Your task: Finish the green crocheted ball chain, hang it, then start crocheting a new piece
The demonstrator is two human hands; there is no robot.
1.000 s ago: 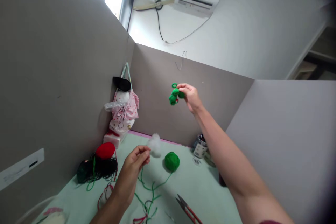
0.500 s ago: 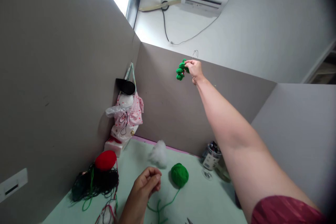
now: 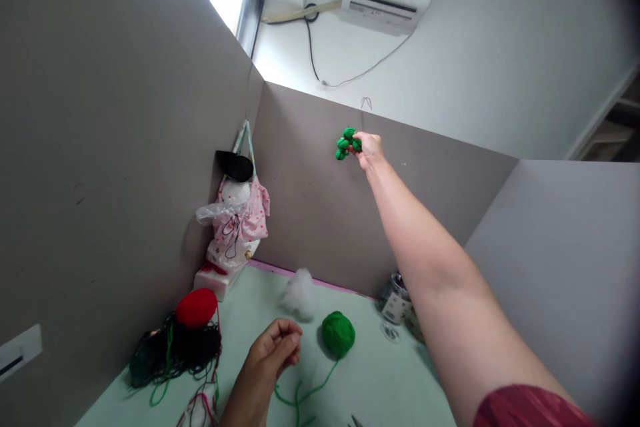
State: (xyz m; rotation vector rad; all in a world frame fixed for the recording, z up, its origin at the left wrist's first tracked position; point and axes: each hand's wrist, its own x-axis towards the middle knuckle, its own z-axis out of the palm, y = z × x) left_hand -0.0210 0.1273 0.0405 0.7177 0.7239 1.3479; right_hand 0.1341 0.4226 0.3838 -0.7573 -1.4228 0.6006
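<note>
My right hand (image 3: 369,149) is stretched far forward and up, its fingers closed on a green yarn piece (image 3: 343,144). This piece is made of several small, plump lobes bunched together; my fingers cover part of it. Low in the middle, my left hand (image 3: 277,349) hovers over the table with fingers curled in and thumb against them. Nothing shows between them. Just right of it lies a ball of green yarn (image 3: 339,334), its loose strand trailing toward the front. A tuft of white stuffing (image 3: 299,295) sits behind the left hand.
Black yarn (image 3: 187,350) and a red yarn piece (image 3: 197,308) lie at the left. A pink dotted bag (image 3: 253,213) hangs in the corner above boxes. A clear jar (image 3: 395,300) stands at the right. Scissor tips (image 3: 355,421) show at the front. A wire hook (image 3: 367,103) tops the partition.
My right hand has come down from near the wire hook with the green yarn piece, which has turned and bunched. My left hand stays almost still. The whole view has shifted slightly.
</note>
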